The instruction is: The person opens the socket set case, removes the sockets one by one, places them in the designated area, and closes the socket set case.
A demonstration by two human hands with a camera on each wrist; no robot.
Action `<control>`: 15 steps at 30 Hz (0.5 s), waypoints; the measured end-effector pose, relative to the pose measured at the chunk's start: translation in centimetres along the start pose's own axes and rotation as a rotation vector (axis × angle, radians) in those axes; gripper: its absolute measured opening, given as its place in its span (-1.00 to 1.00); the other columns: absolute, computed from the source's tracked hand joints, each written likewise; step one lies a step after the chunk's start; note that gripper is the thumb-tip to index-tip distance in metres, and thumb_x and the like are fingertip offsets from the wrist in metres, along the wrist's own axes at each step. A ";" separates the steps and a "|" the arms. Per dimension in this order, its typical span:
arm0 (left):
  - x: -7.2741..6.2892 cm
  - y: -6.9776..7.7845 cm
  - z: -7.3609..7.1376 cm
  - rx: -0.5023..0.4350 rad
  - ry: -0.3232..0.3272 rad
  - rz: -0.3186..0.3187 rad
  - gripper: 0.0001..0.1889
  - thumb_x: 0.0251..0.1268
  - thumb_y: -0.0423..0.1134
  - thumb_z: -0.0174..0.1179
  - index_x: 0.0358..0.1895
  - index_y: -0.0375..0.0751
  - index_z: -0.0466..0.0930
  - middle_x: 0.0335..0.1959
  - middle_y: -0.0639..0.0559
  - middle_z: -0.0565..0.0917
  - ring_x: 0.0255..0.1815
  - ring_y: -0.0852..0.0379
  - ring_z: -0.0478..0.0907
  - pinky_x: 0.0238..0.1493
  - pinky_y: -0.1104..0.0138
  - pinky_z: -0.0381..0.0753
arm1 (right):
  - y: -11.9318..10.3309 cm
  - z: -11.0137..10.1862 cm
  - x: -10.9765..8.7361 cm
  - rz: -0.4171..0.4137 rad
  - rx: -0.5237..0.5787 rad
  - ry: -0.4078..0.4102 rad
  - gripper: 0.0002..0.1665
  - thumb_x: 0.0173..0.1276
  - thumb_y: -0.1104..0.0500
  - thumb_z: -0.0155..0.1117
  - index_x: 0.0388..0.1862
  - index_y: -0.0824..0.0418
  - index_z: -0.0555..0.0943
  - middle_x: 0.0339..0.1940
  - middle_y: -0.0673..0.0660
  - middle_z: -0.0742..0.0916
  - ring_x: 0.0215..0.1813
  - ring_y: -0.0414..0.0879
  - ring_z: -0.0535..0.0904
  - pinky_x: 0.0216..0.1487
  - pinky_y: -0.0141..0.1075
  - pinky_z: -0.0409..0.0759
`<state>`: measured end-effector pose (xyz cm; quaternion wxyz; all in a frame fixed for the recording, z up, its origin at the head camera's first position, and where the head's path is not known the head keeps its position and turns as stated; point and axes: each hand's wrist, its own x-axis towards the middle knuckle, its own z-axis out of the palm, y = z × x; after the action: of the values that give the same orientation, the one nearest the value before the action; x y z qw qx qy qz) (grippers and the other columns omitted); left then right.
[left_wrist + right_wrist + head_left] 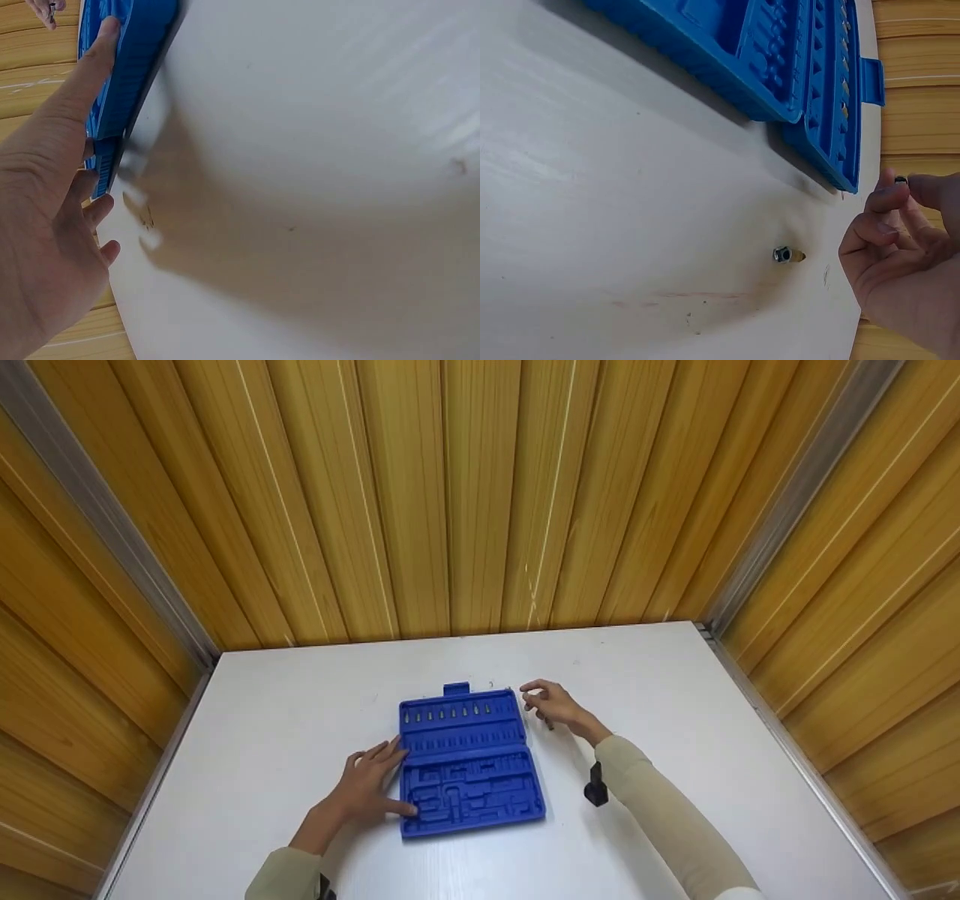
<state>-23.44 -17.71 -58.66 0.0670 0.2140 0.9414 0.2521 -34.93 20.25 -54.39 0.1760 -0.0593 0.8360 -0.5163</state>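
An open blue plastic tool case (472, 765) lies flat on the white table. Gold-coloured screwdriver bits (454, 712) stand in its far row; the moulded slots nearer the person look bare. My left hand (367, 784) rests against the case's left edge, its thumb (94, 64) laid straight along the rim and its other fingers spread farther back. Off the case's far right corner, my right hand (555, 703) pinches a small dark-ended bit (901, 180) between thumb and forefinger, mostly hidden by the fingers. Below that hand, a short metal piece with a gold-coloured tip (787, 255) lies on the table.
The white table (285, 720) runs back to a wood-patterned wall (480, 495), with side walls at left and right. A blue latch tab (456, 688) sticks out from the case's far edge. Small specks lie near that edge.
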 end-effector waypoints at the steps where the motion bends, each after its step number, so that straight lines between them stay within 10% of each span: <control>1: 0.0 0.0 0.0 0.000 -0.001 -0.001 0.15 -0.13 0.28 0.56 0.51 -0.32 0.31 0.62 -0.26 0.20 0.61 -0.36 0.12 0.46 -0.34 0.07 | 0.1 -0.2 -0.1 0.007 0.016 -0.007 -0.53 0.62 0.19 0.07 0.38 0.42 0.41 -0.19 0.24 0.71 -0.46 -0.19 0.40 -0.48 -0.33 0.40; 15: 0.2 -0.1 0.0 0.026 -0.004 -0.001 0.17 -0.15 0.31 0.55 0.51 -0.32 0.31 0.62 -0.27 0.20 0.60 -0.36 0.13 0.47 -0.33 0.09 | 1.5 -3.9 -1.8 -0.055 -0.047 -0.054 -0.44 0.51 0.30 0.19 0.41 0.48 0.38 -0.05 0.43 0.69 -0.24 -0.09 0.60 -0.28 -0.31 0.49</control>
<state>-23.64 -17.69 -58.71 0.0661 0.2148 0.9446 0.2393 -34.52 24.71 -53.68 0.1830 -0.1002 0.8409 -0.4994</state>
